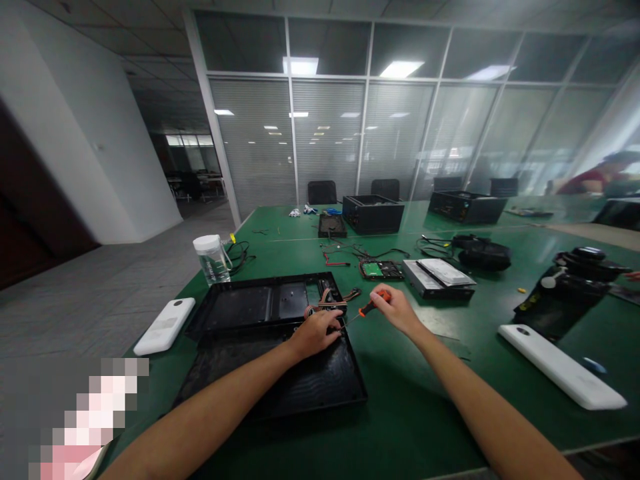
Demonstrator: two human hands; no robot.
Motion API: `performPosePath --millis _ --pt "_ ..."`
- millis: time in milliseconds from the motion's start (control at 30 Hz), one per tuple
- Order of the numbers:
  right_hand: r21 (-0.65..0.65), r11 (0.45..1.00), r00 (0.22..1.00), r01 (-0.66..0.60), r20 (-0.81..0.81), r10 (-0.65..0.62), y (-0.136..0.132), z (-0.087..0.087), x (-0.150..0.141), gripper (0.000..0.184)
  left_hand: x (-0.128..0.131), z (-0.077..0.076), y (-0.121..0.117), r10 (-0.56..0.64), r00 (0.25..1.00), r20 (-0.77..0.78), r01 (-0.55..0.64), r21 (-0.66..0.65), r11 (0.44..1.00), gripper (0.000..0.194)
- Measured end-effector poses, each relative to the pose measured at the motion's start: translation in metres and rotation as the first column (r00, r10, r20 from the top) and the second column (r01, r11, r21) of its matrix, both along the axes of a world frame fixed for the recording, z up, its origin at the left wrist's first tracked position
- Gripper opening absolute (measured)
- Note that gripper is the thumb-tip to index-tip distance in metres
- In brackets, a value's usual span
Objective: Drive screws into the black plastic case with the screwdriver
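My right hand (396,308) is closed round the orange-and-black handle of a screwdriver (369,305). Its thin shaft slants down and left to the edge of an opened black case. My left hand (315,335) rests there, fingers bent together close to the screwdriver's tip; whatever they pinch is hidden. The case has a nearer shallow black half (320,380) and a farther black half (245,307) with inner ribs. Multicoloured wires (325,300) bunch at the farther half's right end, just beyond my left fingers.
On the green table (400,413) stand a clear bottle (213,260), white power banks (167,325) (560,365), a green circuit board (375,269), stacked drives (440,277) and a black bag (565,293). Black computer cases (373,215) sit farther back. Another person (597,177) is at far right.
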State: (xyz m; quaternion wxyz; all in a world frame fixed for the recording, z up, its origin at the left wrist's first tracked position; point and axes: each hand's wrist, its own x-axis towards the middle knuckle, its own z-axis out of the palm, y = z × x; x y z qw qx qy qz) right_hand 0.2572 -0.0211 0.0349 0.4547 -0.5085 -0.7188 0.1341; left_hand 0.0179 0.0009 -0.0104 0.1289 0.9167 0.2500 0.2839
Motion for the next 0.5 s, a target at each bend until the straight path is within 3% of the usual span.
performPosePath --millis 133,267,400,500 --pt "0.104 0.994 0.963 0.040 0.263 -0.066 -0.018 0.020 -0.015 0.033 0.000 -0.002 0.001 0.004 1.000 0.007 -0.004 -0.004 1.000 0.043" --pt "0.175 0.979 0.782 0.101 0.595 -0.187 -0.036 0.050 -0.038 0.037 0.001 -0.002 0.000 0.021 1.000 0.016 -0.021 -0.016 1.000 0.044" --pt "0.130 0.988 0.687 0.078 0.712 -0.148 -0.034 0.075 -0.058 0.032 0.001 -0.002 0.000 0.022 0.999 0.024 -0.021 -0.025 0.999 0.046" --pt "0.104 0.990 0.579 0.094 0.803 -0.139 -0.026 0.088 -0.069 0.042 0.001 -0.002 0.000 0.027 0.999 0.024 -0.026 -0.041 0.999 0.047"
